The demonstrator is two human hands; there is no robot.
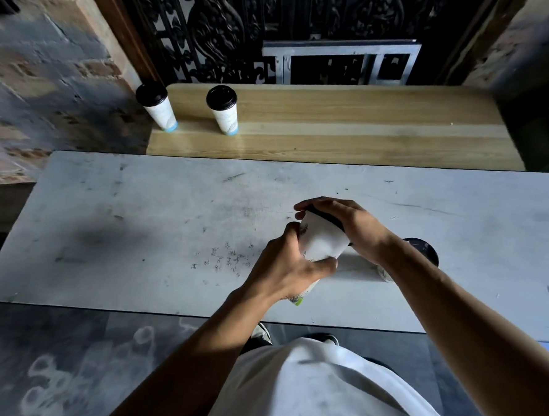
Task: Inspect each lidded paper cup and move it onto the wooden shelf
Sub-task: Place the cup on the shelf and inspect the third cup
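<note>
Cup inspection, both hands holding one cup above worktop.
Left hand fingers wrap base, right hand fingers clasp lid; seal apparently unchecked. Rotate slowly, keep level.

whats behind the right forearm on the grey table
Another cup with a black lid stands on the grey table, just past the right forearm. Only its lid and a sliver of its base show; the arm covers the rest.

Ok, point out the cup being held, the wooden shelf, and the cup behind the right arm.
held cup (pixel 321 241): head view, white side wall.
wooden shelf (pixel 352 122): head view, bare top.
cup behind the right arm (pixel 423 249): head view, black lid.
</note>
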